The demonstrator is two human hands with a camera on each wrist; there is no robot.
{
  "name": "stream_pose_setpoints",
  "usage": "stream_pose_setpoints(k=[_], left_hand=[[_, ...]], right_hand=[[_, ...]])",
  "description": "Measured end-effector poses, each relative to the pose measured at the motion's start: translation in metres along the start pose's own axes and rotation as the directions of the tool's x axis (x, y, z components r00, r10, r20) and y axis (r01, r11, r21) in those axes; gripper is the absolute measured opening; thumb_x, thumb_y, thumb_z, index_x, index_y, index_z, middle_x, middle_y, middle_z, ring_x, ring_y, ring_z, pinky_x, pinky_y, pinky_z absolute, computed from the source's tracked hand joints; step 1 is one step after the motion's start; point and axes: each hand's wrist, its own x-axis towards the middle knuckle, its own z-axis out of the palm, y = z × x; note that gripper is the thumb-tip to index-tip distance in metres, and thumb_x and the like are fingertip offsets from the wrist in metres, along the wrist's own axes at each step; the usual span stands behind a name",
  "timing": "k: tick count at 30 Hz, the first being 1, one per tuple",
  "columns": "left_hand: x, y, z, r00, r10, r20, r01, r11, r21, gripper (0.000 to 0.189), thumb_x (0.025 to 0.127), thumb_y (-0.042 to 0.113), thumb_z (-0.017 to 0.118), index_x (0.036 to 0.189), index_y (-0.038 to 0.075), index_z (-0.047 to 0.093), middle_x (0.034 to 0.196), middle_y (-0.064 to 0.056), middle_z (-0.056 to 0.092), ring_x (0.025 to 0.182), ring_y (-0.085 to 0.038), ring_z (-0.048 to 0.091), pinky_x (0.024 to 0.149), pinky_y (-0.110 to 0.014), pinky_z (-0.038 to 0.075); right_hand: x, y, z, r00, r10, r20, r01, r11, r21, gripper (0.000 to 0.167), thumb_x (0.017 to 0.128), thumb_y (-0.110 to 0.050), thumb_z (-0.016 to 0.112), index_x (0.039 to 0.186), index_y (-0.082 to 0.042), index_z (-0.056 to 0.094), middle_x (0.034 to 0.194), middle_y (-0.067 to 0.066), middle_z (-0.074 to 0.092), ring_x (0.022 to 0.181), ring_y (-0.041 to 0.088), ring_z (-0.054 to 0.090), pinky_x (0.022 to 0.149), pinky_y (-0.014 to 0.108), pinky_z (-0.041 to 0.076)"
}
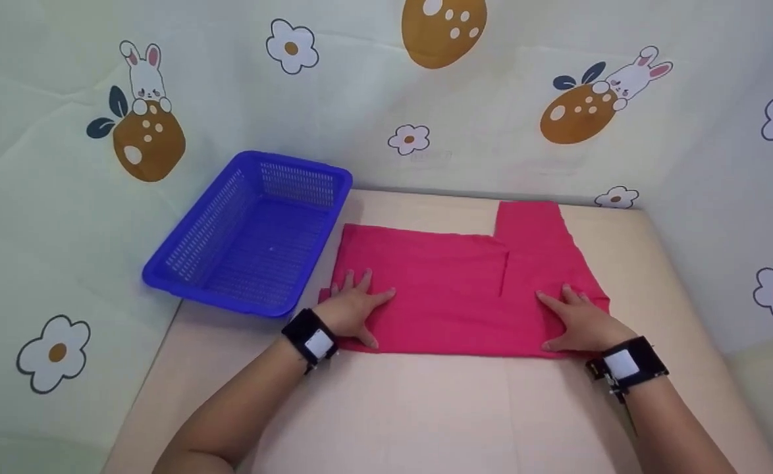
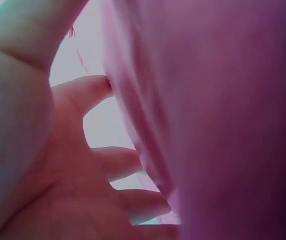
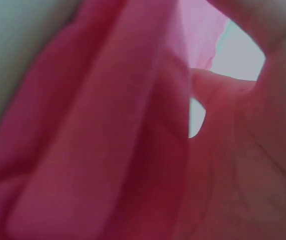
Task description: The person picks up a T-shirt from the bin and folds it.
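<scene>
A bright pink shirt [image 1: 439, 296] lies folded over on the table, its sleeve-like part pointing away at the far right. My left hand [image 1: 353, 309] rests on its left end with the fingers spread. Near the right end, my right hand [image 1: 581, 324] presses on the cloth, thumb apart from the other fingers. In the left wrist view the straight fingers [image 2: 117, 162] touch the cloth with their tips. Folds of the shirt [image 3: 97, 135] fill much of the right wrist view and hide part of that hand.
An empty blue plastic basket [image 1: 248, 304] with slotted sides stands left of the shirt, at the table's left edge. The pale table [image 1: 426, 408] meets a curtain-like backdrop [image 1: 347, 105] with rabbits and flowers, which surrounds it at the back and sides.
</scene>
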Motion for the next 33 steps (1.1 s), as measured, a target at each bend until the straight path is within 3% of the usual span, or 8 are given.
stream_pose_setpoints(k=[9, 15, 17, 20, 24, 26, 30, 33], left_hand=[[-0.042, 0.005, 0.017, 1.000, 0.010, 0.007, -0.011, 0.999, 0.030, 0.108, 0.066, 0.045, 0.089, 0.155, 0.037, 0.029, 0.166, -0.021, 0.011, 0.150, -0.056, 0.006, 0.111, -0.075, 0.022], [-0.046, 0.008, 0.014, 1.000, 0.008, 0.003, -0.008, 1.000, 0.020, 0.105, 0.067, 0.052, 0.087, 0.154, 0.035, 0.032, 0.165, -0.020, 0.018, 0.150, -0.054, 0.011, 0.106, -0.077, 0.030], [-0.038, 0.010, 0.006, 1.000, 0.013, -0.012, -0.013, 1.000, 0.021, 0.102, 0.069, 0.058, 0.083, 0.155, 0.033, 0.033, 0.164, -0.022, 0.020, 0.149, -0.055, 0.014, 0.108, -0.073, 0.031], [-0.012, 0.015, -0.014, 0.996, 0.003, -0.093, 0.001, 0.999, 0.045, 0.100, 0.077, 0.065, 0.073, 0.157, 0.029, 0.026, 0.163, -0.025, 0.021, 0.147, -0.056, 0.017, 0.111, -0.071, 0.030], [0.037, 0.014, -0.042, 0.960, -0.057, -0.273, 0.092, 0.989, 0.116, 0.093, 0.089, 0.057, 0.064, 0.160, 0.028, 0.011, 0.161, -0.029, 0.019, 0.146, -0.055, 0.020, 0.109, -0.072, 0.031], [0.057, 0.010, -0.050, 0.944, -0.097, -0.314, 0.146, 0.980, 0.136, 0.093, 0.090, 0.047, 0.066, 0.160, 0.029, 0.008, 0.160, -0.029, 0.019, 0.146, -0.054, 0.021, 0.108, -0.073, 0.032], [0.079, 0.003, -0.051, 0.958, -0.173, -0.230, 0.211, 0.966, 0.151, 0.099, 0.082, 0.029, 0.070, 0.160, 0.031, 0.010, 0.160, -0.029, 0.019, 0.147, -0.056, 0.016, 0.105, -0.077, 0.030], [0.083, 0.001, -0.047, 0.970, -0.193, -0.149, 0.215, 0.964, 0.154, 0.098, 0.080, 0.022, 0.070, 0.160, 0.029, 0.014, 0.159, -0.032, 0.021, 0.144, -0.059, 0.020, 0.098, -0.079, 0.034]], right_hand=[[-0.045, -0.023, 0.029, 0.999, 0.023, -0.026, -0.024, 0.999, -0.026, 0.102, 0.067, -0.051, 0.085, 0.151, -0.016, 0.040, 0.148, 0.032, 0.032, 0.134, 0.059, 0.031, 0.084, 0.064, 0.054], [-0.053, -0.026, 0.025, 0.998, 0.002, -0.062, -0.004, 0.999, -0.033, 0.099, 0.066, -0.058, 0.084, 0.147, -0.017, 0.046, 0.134, 0.024, 0.044, 0.116, 0.042, 0.049, 0.077, 0.054, 0.058], [-0.051, -0.023, 0.011, 0.995, -0.012, -0.095, 0.010, 1.000, -0.019, 0.098, 0.068, -0.061, 0.082, 0.147, -0.016, 0.046, 0.128, 0.022, 0.048, 0.107, 0.036, 0.055, 0.074, 0.051, 0.058], [-0.036, -0.016, -0.023, 0.983, -0.034, -0.181, 0.035, 0.999, 0.006, 0.092, 0.076, -0.058, 0.077, 0.150, -0.015, 0.042, 0.130, 0.025, 0.048, 0.104, 0.037, 0.059, 0.078, 0.054, 0.057], [0.013, 0.001, -0.064, 0.955, -0.070, -0.289, 0.085, 0.996, 0.040, 0.080, 0.089, -0.040, 0.069, 0.154, -0.010, 0.032, 0.147, 0.034, 0.034, 0.124, 0.053, 0.049, 0.096, 0.067, 0.046], [0.043, 0.012, -0.072, 0.947, -0.084, -0.311, 0.105, 0.993, 0.051, 0.073, 0.092, -0.028, 0.063, 0.154, -0.007, 0.030, 0.154, 0.036, 0.026, 0.134, 0.056, 0.039, 0.105, 0.069, 0.038], [0.089, 0.029, -0.066, 0.946, -0.111, -0.306, 0.125, 0.992, 0.028, 0.068, 0.092, -0.013, 0.053, 0.154, 0.000, 0.026, 0.157, 0.037, 0.018, 0.143, 0.058, 0.023, 0.114, 0.067, 0.026], [0.106, 0.038, -0.055, 0.961, -0.086, -0.263, 0.091, 0.996, 0.005, 0.069, 0.095, -0.017, 0.052, 0.155, 0.000, 0.022, 0.157, 0.036, 0.020, 0.141, 0.059, 0.025, 0.113, 0.068, 0.028]])
